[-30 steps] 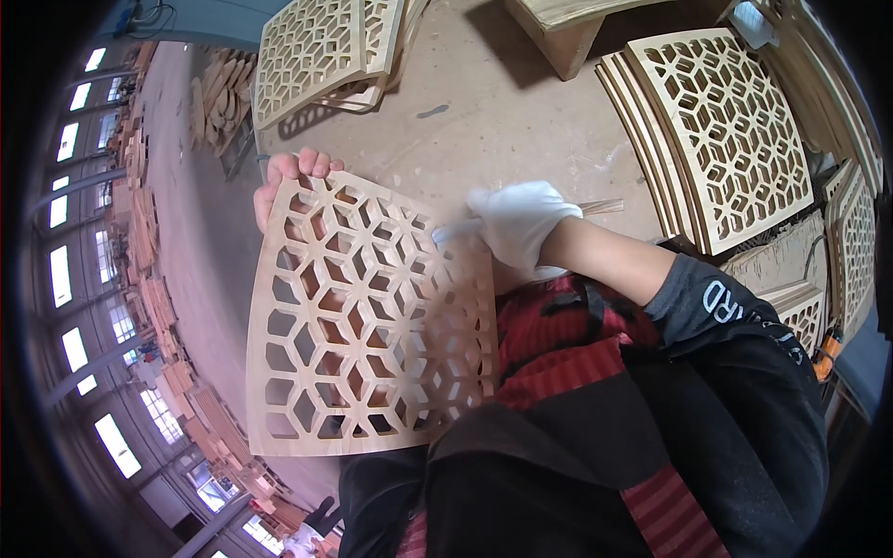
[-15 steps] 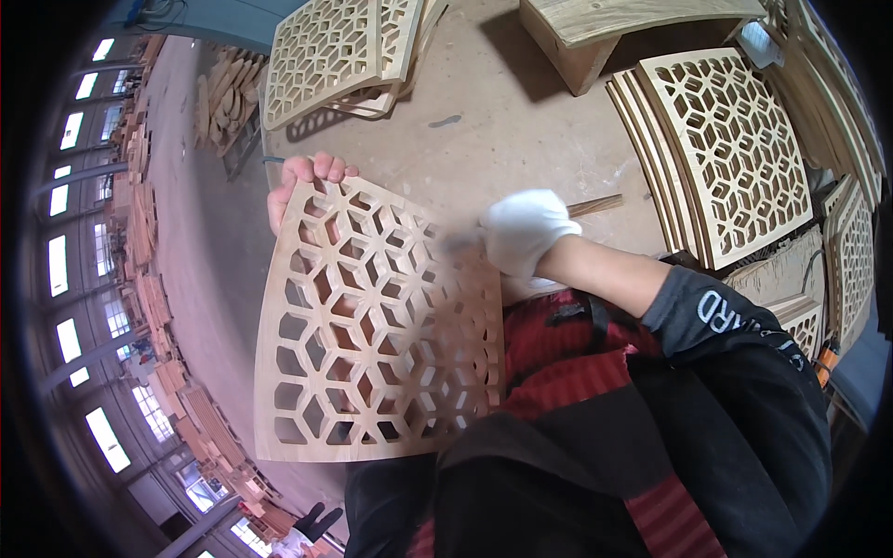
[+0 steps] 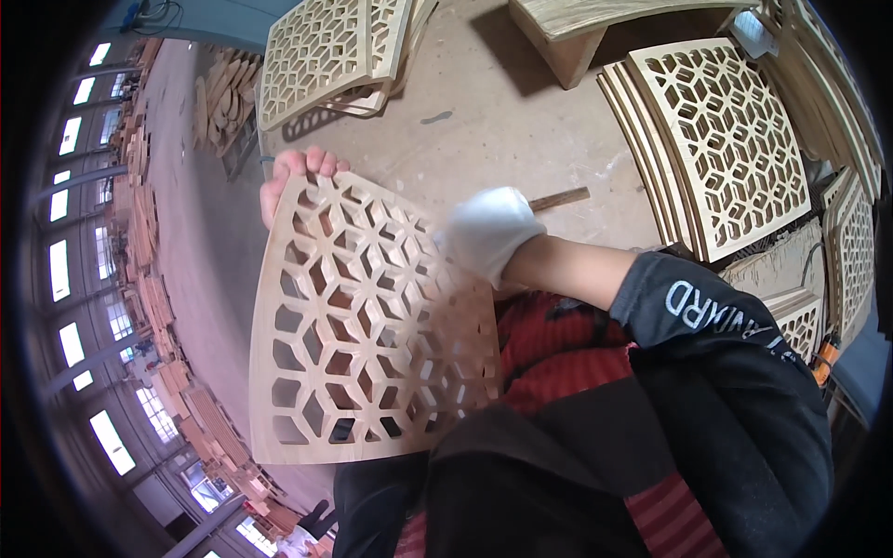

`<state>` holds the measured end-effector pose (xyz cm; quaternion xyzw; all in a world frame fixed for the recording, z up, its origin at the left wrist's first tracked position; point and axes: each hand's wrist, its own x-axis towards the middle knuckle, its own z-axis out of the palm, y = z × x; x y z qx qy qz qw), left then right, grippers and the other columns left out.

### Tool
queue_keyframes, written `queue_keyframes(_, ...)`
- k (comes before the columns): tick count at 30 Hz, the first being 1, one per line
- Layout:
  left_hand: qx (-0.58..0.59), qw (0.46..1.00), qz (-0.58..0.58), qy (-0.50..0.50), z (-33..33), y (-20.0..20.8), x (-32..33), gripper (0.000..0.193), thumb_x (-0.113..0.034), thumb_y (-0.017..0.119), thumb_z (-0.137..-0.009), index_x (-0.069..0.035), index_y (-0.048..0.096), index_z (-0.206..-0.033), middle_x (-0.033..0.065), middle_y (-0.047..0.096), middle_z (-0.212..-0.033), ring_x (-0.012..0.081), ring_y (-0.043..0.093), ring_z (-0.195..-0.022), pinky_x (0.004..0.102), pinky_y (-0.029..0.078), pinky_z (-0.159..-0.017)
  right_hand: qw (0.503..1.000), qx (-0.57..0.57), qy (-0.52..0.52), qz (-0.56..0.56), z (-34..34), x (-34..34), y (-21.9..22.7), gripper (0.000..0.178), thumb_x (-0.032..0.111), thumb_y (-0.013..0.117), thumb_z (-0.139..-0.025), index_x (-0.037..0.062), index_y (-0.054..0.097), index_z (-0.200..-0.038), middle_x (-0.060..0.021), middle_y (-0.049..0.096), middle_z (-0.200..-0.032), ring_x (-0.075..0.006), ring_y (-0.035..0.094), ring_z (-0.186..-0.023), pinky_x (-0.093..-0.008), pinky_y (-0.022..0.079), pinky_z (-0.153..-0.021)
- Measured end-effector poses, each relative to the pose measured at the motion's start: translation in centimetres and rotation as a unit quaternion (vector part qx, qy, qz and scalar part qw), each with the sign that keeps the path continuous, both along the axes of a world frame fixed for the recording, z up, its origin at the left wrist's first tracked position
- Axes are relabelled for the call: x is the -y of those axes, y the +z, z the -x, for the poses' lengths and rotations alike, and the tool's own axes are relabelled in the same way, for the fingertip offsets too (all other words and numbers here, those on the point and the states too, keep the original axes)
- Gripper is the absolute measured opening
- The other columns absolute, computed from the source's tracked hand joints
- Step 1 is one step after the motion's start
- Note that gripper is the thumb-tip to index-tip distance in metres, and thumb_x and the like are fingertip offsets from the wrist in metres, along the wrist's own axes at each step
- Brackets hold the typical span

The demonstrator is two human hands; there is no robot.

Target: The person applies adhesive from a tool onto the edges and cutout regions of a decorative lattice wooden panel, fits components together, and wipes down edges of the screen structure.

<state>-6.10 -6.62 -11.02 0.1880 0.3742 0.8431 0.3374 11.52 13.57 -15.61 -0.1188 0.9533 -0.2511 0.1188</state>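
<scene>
I have the left hand [image 3: 296, 177], bare, pinching the upper-left corner of a curved wooden lattice panel [image 3: 381, 339], its fingers bent over the top edge. The panel stands tilted in front of the person's body, its near edge low by the dark clothing, its star-and-diamond cut-outs facing me. I see the right hand [image 3: 496, 232] in a white glove at the panel's upper-right edge — bunched around a thin brown strip [image 3: 561, 198], whose end pokes out to the right over the bench [image 3: 521, 149]. Motion blur smears the glove's near side, so I cannot tell how each finger sits.

On the bench beyond, I make out a pile of lattice panels [image 3: 326, 60] at the upper left and a neater stack of curved lattice panels [image 3: 730, 149] at the right. Between them, near the far edge of my view, stands a curved-top wooden piece [image 3: 642, 17].
</scene>
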Motion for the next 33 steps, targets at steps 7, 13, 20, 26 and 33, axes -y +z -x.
queue_keyframes(7,-0.011,1.000,-0.017,-0.009,0.2,-1.8,0.0,0.020,-0.020,0.040,-0.092,-0.006,0.054,-0.095,0.0083,0.053,-0.098,0.0238,0.049,-0.095,0.0440,0.039,-0.097,0.995,0.088,0.045,-0.016,1.0,-0.9,0.8,0.014,0.018,0.067,-0.074,0.0113,0.069,-0.086,-0.0103,0.068,-0.075,-0.0306,0.069,-0.070,-0.0427,0.052,-0.059)
queue_keyframes(13,-0.020,0.999,-0.020,-0.016,-0.8,-0.9,1.3,0.017,-0.018,0.043,-0.090,-0.005,0.053,-0.093,0.0089,0.052,-0.097,0.0246,0.048,-0.095,0.0448,0.039,-0.097,0.997,0.056,0.038,-0.043,-0.2,-1.3,1.1,0.014,0.018,0.068,-0.072,0.0129,0.071,-0.084,-0.0098,0.069,-0.076,-0.0291,0.069,-0.071,-0.0430,0.052,-0.058)
queue_keyframes(20,-0.003,1.000,0.027,0.002,-0.8,0.3,-3.7,0.016,-0.021,0.047,-0.088,-0.006,0.050,-0.090,0.0090,0.050,-0.094,0.0244,0.048,-0.091,0.0422,0.041,-0.092,0.999,0.031,0.022,-0.005,0.1,-1.2,0.4,0.015,0.019,0.070,-0.070,0.0091,0.073,-0.080,-0.0119,0.067,-0.070,-0.0323,0.068,-0.067,-0.0426,0.051,-0.057)
queue_keyframes(26,0.000,0.999,0.041,0.013,-1.4,0.7,-2.3,0.015,-0.020,0.047,-0.088,-0.005,0.050,-0.091,0.0085,0.049,-0.094,0.0239,0.048,-0.091,0.0427,0.041,-0.093,1.000,-0.022,0.016,0.008,-0.3,-0.3,-1.0,0.020,0.030,0.067,-0.077,0.0108,0.073,-0.078,-0.0131,0.068,-0.070,-0.0322,0.067,-0.065,-0.0426,0.052,-0.058)
queue_keyframes(33,-0.004,1.000,-0.001,0.017,-1.2,-0.1,-0.6,0.017,-0.023,0.046,-0.089,-0.006,0.051,-0.091,0.0093,0.050,-0.095,0.0231,0.049,-0.090,0.0428,0.042,-0.093,0.998,-0.006,-0.053,0.039,-0.9,-1.5,-1.6,0.009,0.015,0.070,-0.069,0.0093,0.073,-0.076,-0.0131,0.068,-0.072,-0.0316,0.068,-0.068,-0.0419,0.053,-0.059)
